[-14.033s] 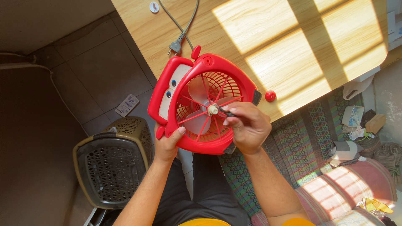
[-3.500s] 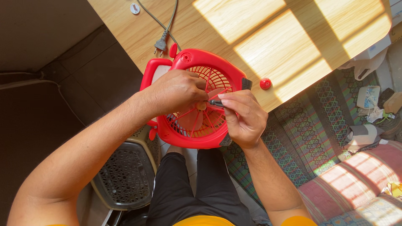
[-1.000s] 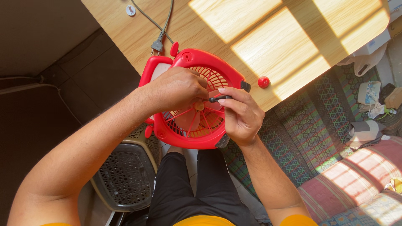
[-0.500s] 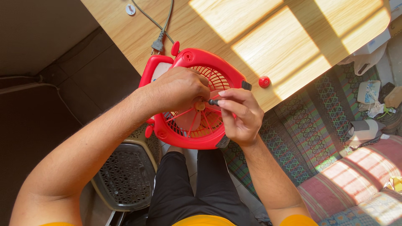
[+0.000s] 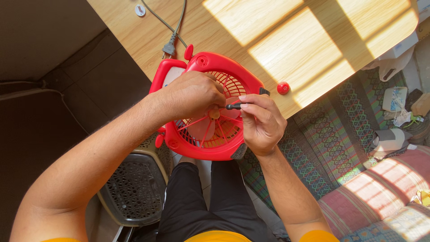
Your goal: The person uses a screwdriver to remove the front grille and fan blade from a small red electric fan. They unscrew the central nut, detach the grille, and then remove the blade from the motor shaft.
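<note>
A person is looking down at their 2 bare hands working on a red fan (image 5: pixel 204 134) that is leaning over the near edge of a wooden bench (image 5: pixel 286 40), above their lap. The fan is sitting at the centre of the view, its round red grille facing up, with pale blades showing through the spokes.

The left hand (image 5: pixel 190 96) is lying across the top of the grille, coming in from 8 o'clock, its fingers curled together over the middle of the fan, near the hub. What the fingertips are pinching there is hidden.

The right hand (image 5: pixel 262 123) is coming in from 5 o'clock, at the 3 o'clock side of the fan. Its fingers are clamping a small black screwdriver (image 5: pixel 233 106), whose tip is pointing toward the hub, just beside the left fingertips.

A small red knob (image 5: pixel 282 88) is lying on the bench at 2 o'clock from the fan, apart from it. A grey plug (image 5: pixel 169 47) with its cord is lying at 11 o'clock, just beside the fan's top edge. A dark plastic basket (image 5: pixel 134 188) is standing on the floor at 7 o'clock, and a patterned rug (image 5: pixel 340 125) is lying at 4 o'clock.
</note>
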